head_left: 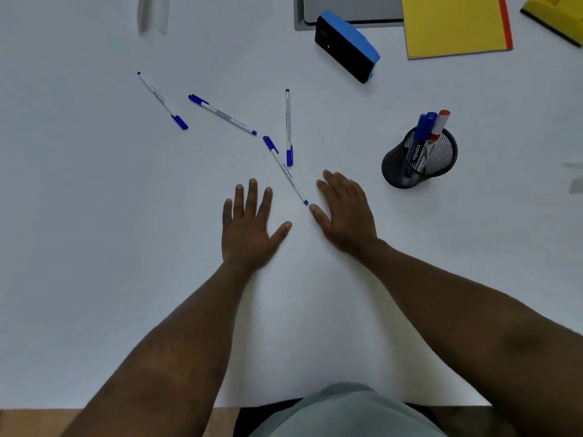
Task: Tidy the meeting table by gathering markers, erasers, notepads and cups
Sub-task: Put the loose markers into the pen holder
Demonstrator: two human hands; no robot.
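white meeting table [94,247]; left hand [249,225] and right hand [345,212] flat, released; next, likely pinch nearest blue pen [285,170] for mesh cup [419,159].

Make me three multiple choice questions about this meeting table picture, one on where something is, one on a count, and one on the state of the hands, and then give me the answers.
1. Where does the black mesh pen cup stand?
A. Right of the right hand
B. Left of the left hand
C. On the yellow notepad

2. How many white pens with blue caps lie loose on the white table?
A. Two
B. Four
C. Six

3. What are the two hands doing?
A. Both grip pens
B. One lifts the eraser
C. Both lie flat and open, holding nothing

Answers:
1. A: the cup stands to the right of the right hand, well clear of the yellow notepad.
2. B: four pens lie scattered, the nearest one between the hands.
3. C: the left hand and the right hand have spread fingers, and the blue and black whiteboard eraser lies untouched.
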